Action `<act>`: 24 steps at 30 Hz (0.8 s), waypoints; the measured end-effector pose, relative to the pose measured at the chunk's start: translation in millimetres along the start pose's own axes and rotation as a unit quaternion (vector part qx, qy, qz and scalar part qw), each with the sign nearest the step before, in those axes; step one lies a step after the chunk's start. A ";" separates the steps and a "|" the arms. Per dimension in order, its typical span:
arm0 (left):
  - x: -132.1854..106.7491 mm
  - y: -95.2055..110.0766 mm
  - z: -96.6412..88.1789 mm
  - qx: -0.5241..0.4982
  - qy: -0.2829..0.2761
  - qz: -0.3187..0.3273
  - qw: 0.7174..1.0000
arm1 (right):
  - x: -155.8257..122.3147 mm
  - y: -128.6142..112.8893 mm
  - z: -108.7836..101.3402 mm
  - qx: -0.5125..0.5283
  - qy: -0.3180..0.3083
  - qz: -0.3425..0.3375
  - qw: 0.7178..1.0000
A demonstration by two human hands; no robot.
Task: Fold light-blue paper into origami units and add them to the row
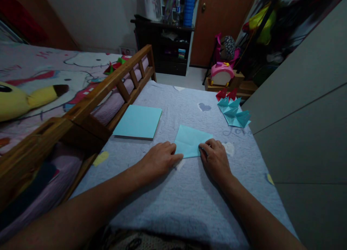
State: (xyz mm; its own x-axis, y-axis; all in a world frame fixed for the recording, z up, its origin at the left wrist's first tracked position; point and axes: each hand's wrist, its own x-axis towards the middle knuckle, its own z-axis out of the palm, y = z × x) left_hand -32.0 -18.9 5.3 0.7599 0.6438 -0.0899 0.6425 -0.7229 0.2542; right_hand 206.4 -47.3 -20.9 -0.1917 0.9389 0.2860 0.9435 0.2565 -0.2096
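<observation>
A light blue folded paper [189, 139] lies on the lavender quilted mattress [173, 192] in front of me. My left hand [159, 159] rests palm down with its fingers together, pressing the paper's near left edge. My right hand [215, 158] has its fingers curled, pinching the paper's near right corner against the quilt. A stack of light blue square sheets [138, 121] lies to the left, beyond my left hand. Several folded blue and red paper pieces [233, 109] sit at the far right edge of the mattress.
A wooden bed rail [108, 85] runs along the left, with a higher bed and a yellow plush toy [24, 98] behind it. A grey cabinet wall [306, 109] stands close on the right. A dark shelf unit [168, 44], a door and toys stand at the back.
</observation>
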 end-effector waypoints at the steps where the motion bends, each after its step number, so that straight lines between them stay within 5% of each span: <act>1: 0.2 -2.1 -0.9 -0.018 0.005 -0.005 1.000 | -0.3 -0.5 -0.1 -0.005 -0.003 -0.002 1.000; 7: 1.0 -10.5 -4.7 -0.126 0.029 -0.060 0.990 | -1.1 1.4 2.1 0.000 -0.006 -0.005 1.000; 24: 4.9 0.9 -0.1 -0.098 0.063 -0.104 0.988 | 0.7 -14.0 -5.3 -0.062 -0.048 0.021 0.997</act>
State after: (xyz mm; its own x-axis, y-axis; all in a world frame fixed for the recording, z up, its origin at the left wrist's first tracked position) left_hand -27.7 -16.3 5.2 0.5869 0.8085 -0.0426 0.7427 -0.5166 0.4260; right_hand 194.5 -51.5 -12.8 -0.1702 0.9676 0.1867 0.9762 0.1914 -0.1016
